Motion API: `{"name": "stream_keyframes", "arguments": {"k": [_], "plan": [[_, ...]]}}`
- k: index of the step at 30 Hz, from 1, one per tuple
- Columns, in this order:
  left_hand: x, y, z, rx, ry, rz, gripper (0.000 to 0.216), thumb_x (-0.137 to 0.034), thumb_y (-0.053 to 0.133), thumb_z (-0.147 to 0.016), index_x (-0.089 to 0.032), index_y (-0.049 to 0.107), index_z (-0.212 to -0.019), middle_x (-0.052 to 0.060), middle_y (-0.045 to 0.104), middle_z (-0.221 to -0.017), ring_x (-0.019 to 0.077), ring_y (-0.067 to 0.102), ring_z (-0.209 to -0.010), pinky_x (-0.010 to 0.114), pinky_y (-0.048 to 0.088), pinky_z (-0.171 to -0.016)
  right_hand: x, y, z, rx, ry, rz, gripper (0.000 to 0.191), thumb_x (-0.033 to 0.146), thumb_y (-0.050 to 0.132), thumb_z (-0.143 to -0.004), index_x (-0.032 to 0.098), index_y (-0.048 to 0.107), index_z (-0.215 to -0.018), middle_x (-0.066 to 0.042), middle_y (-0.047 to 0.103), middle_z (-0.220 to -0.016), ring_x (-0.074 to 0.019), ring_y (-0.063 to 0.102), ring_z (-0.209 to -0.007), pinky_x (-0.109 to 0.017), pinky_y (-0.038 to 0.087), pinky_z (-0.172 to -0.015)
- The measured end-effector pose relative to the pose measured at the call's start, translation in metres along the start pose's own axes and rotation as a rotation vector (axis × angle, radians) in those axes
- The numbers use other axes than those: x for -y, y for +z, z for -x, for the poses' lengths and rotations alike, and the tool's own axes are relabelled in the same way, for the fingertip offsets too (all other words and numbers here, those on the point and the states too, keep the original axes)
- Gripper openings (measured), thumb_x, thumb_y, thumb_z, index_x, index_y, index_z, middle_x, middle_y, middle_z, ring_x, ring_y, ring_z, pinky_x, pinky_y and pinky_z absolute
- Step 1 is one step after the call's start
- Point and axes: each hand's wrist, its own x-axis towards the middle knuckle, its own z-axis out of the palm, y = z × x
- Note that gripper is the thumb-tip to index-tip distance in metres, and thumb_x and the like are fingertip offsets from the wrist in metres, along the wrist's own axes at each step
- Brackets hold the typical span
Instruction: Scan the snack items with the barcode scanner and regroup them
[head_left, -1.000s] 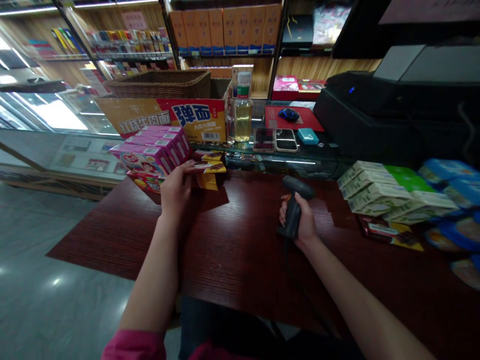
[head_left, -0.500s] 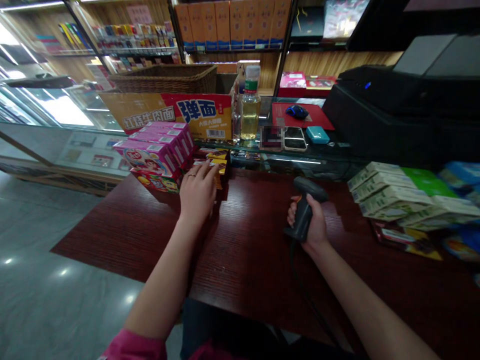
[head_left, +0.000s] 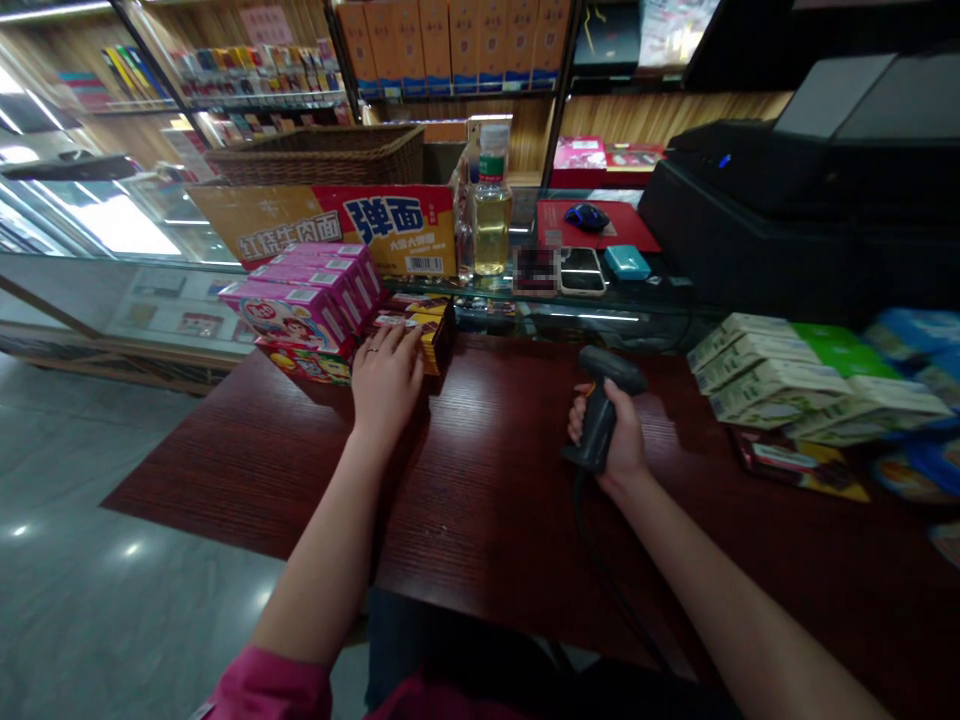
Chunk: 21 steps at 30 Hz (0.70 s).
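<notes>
My left hand [head_left: 386,378] lies with stretched fingers over the near side of a stack of brown and yellow snack boxes [head_left: 434,332]; its fingertips rest on or just above them. Beside it on the left stand several pink snack boxes [head_left: 304,290] on top of red and green ones [head_left: 311,362]. My right hand [head_left: 624,430] is wrapped round the handle of a black barcode scanner [head_left: 601,415], whose head tilts over the dark wooden counter [head_left: 480,480]. The scanner's cord trails down toward me.
At right are pale green-and-white cartons [head_left: 776,375] with a brown and yellow flat pack [head_left: 806,465] beside them. Behind the counter stand a noodle carton [head_left: 330,225], a wicker basket [head_left: 315,155], a bottle of yellow liquid [head_left: 492,220], phones [head_left: 582,270] and a mouse [head_left: 586,217].
The whole view has shifted slightly. My left hand has moved a little left and back over the brown and yellow boxes, showing more of them. The scanner stays in my right hand.
</notes>
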Motion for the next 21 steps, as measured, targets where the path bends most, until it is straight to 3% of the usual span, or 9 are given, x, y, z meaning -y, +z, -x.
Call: {"name": "stream_keyframes", "arguments": {"k": [5, 9, 15, 18, 21], "plan": [[-0.013, -0.001, 0.002, -0.075, 0.038, 0.03, 0.052, -0.024, 0.055, -0.095, -0.028, 0.057, -0.147, 0.011, 0.054, -0.157, 0.0352, 0.042, -0.151, 0.058, 0.033, -0.121, 0.005, 0.001, 0.005, 0.029, -0.076, -0.011, 0.041, 0.057, 0.077, -0.075, 0.018, 0.066, -0.085, 0.004, 0.056, -0.06, -0.0094, 0.05, -0.043, -0.02, 0.042, -0.034], [-0.052, 0.014, 0.014, -0.019, 0.241, 0.15, 0.051, -0.019, 0.05, -0.097, -0.028, 0.057, -0.147, 0.009, 0.056, -0.155, 0.0299, 0.044, -0.151, 0.053, 0.031, -0.124, 0.026, -0.015, 0.016, 0.049, -0.193, 0.046, 0.043, 0.059, 0.078, -0.075, 0.02, 0.065, -0.087, 0.005, 0.056, -0.062, -0.0098, 0.05, -0.041, -0.022, 0.042, -0.033], [-0.16, 0.069, 0.032, 0.407, 0.749, 0.417, 0.052, -0.018, 0.05, -0.097, -0.027, 0.055, -0.148, 0.009, 0.055, -0.156, 0.0266, 0.044, -0.151, 0.049, 0.038, -0.122, 0.07, -0.085, 0.051, -0.107, -0.322, 0.065, 0.043, 0.06, 0.076, -0.076, 0.021, 0.063, -0.089, 0.005, 0.056, -0.062, -0.0099, 0.05, -0.042, -0.023, 0.043, -0.034], [-0.227, 0.104, 0.032, 0.489, 0.812, 0.581, 0.055, -0.022, 0.056, -0.097, -0.021, 0.05, -0.151, 0.012, 0.051, -0.159, 0.0269, 0.038, -0.154, 0.049, 0.036, -0.124, 0.086, -0.123, 0.074, -0.257, -0.381, 0.038, 0.043, 0.062, 0.073, -0.078, 0.022, 0.06, -0.086, 0.005, 0.056, -0.06, -0.0096, 0.048, -0.04, -0.023, 0.041, -0.035], [-0.289, 0.14, 0.031, 0.552, 0.808, 0.7, 0.065, -0.026, 0.068, -0.091, -0.019, 0.048, -0.152, 0.015, 0.052, -0.157, 0.0283, 0.043, -0.151, 0.047, 0.037, -0.124, 0.096, -0.152, 0.092, -0.397, -0.402, 0.004, 0.043, 0.063, 0.071, -0.078, 0.023, 0.056, -0.083, 0.006, 0.054, -0.057, -0.0097, 0.047, -0.04, -0.023, 0.04, -0.036]]}}
